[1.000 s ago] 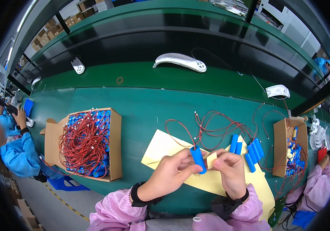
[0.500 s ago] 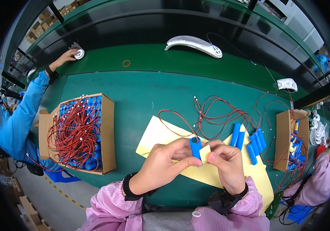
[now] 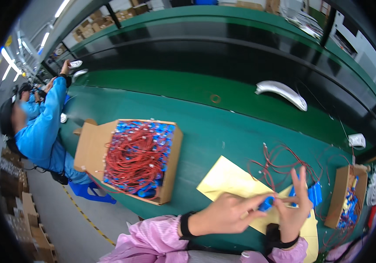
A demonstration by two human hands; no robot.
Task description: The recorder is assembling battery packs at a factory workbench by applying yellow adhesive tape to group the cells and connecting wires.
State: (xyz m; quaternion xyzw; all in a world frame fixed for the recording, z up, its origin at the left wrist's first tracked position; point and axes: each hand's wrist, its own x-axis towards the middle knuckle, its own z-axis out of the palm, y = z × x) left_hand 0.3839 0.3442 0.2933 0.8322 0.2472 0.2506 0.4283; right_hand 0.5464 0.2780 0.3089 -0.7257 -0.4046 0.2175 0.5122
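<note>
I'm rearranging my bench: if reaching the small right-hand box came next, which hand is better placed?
Probably the right hand: it is visibly nearer the small box, while the left hand, farther away, grips a blue cylinder.

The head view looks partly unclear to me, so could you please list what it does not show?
In the head view:
- Blue cylinder: partly covered by the left hand, and blurred.
- Right hand: blur hides whether it pinches anything.
- Left cardboard box: contents largely buried under red wires.
- Co-worker's pink sleeve: cut off by the lower-right rim.
</note>
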